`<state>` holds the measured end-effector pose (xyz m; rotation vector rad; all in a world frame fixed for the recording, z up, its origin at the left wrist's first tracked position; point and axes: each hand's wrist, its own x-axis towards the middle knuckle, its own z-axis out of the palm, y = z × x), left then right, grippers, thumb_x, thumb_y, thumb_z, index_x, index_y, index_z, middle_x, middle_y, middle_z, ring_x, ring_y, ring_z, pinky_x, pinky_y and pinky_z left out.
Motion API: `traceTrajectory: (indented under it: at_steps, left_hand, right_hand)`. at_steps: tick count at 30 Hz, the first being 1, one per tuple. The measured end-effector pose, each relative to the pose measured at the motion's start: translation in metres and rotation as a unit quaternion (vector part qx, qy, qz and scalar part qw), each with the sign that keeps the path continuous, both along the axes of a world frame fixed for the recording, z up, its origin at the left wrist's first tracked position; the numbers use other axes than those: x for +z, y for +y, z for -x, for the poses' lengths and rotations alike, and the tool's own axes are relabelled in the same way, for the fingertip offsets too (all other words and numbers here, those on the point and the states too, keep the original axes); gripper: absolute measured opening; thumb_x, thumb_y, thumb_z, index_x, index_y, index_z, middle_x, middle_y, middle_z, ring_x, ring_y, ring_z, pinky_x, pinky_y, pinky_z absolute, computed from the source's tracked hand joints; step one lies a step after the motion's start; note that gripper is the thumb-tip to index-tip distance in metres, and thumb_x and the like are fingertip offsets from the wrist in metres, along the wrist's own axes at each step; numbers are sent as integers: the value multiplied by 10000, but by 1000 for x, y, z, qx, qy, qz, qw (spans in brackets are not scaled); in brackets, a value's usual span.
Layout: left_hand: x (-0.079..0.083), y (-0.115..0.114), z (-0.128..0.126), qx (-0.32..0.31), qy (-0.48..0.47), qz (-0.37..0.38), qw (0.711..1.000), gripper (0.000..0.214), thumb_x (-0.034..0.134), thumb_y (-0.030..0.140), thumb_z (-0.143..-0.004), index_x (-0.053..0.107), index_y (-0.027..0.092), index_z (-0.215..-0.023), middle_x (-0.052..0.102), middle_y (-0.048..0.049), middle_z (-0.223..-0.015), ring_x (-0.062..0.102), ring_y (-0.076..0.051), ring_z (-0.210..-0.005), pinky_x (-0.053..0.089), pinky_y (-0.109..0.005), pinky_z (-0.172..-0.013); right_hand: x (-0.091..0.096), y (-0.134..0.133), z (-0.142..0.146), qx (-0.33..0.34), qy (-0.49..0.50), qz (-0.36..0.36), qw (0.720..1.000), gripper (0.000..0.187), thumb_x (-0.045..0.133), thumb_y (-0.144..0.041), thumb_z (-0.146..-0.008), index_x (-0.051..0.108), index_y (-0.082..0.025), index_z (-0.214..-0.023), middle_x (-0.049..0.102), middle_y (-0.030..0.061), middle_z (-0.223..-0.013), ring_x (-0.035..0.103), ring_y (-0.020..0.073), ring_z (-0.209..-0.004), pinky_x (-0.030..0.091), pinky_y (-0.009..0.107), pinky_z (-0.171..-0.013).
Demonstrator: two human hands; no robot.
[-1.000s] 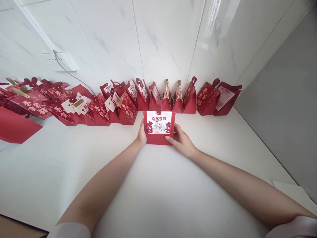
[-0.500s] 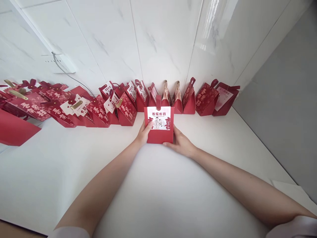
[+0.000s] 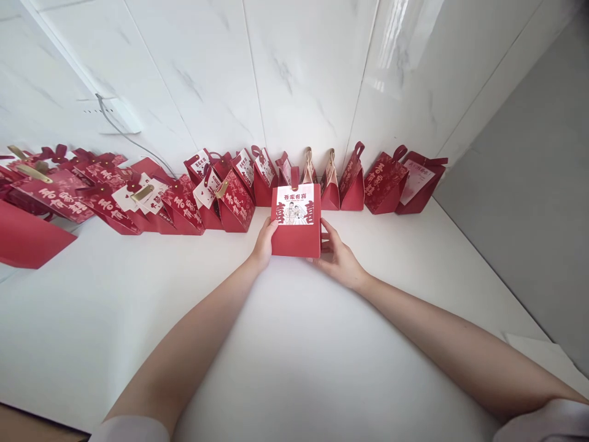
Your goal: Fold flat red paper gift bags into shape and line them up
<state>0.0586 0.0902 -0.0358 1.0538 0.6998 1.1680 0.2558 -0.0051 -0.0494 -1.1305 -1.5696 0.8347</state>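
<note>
Between my hands is a red gift box point(image 3: 296, 239) with a ribbon loop on top and a white printed card showing a wedding couple. Its front faces me and it is close to upright. My left hand point(image 3: 264, 241) grips its left edge, the thumb at the front and the other fingers hidden behind. At the lower right side, my right hand point(image 3: 339, 258) has its fingers curled around the side and base; some fingertips are hidden by the box. Behind it stand more gift boxes, among them one with a tan ribbon point(image 3: 330, 181).
A row of red gift boxes point(image 3: 385, 184) lines the tiled wall point(image 3: 304, 73). More boxes crowd the left, with a large plain red one point(image 3: 32, 236) at the edge. A grey cable point(image 3: 133, 144) hangs from a wall socket above the white table point(image 3: 294, 356).
The held gift box has moved slightly up and away from me, toward the row. My left thumb has slid from the card to the box's edge.
</note>
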Motion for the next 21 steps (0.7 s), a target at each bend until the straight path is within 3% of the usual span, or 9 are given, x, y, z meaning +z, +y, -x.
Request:
traceTrajectory:
  at_steps: [3,6,12,16,21]
  left_hand:
    - [-3,3,0,-2,-5,2,1000,446,654,454,-830,678,173,-1175,712,-71,-1172,600,-283,-1185,425,-378,-1048]
    - [-4,3,0,0,5,-43,999,391,675,413,-820,704,155,-1112,713,-73,-1161,590,-259,-1192,408,-337,-1055]
    - [3,-6,0,-24,78,-48,995,541,737,387,-782,598,226,-1280,742,-43,-999,674,-230,-910,462,-297,-792]
    - [3,-7,2,-57,58,-18,997,539,724,441,-796,622,210,-1272,710,-74,-1154,639,-268,-1095,463,-305,-872]
    - [7,-18,4,-194,-36,11,980,733,606,739,-744,662,178,-1212,646,-114,-1290,504,-324,-1316,421,-387,-1074]
  right_hand:
    - [1,-3,0,-38,-15,-37,998,891,717,-379,-808,205,-289,-1533,532,122,-1330,632,234,-923,580,413,-773]
    - [4,-8,2,-45,-36,-99,993,788,689,-341,-828,280,-296,-1500,513,113,-1343,621,227,-933,584,383,-736]
    - [6,-11,5,-14,-70,-150,986,581,610,-285,-888,400,-326,-1428,522,86,-1294,629,213,-925,593,388,-753]
    - [5,-10,3,-12,-74,-162,984,564,603,-283,-908,412,-334,-1436,543,78,-1294,630,227,-975,589,412,-797]
    - [9,-11,4,-29,-106,-203,973,450,562,-304,-967,485,-366,-1406,569,45,-1361,537,271,-1242,479,505,-1046]
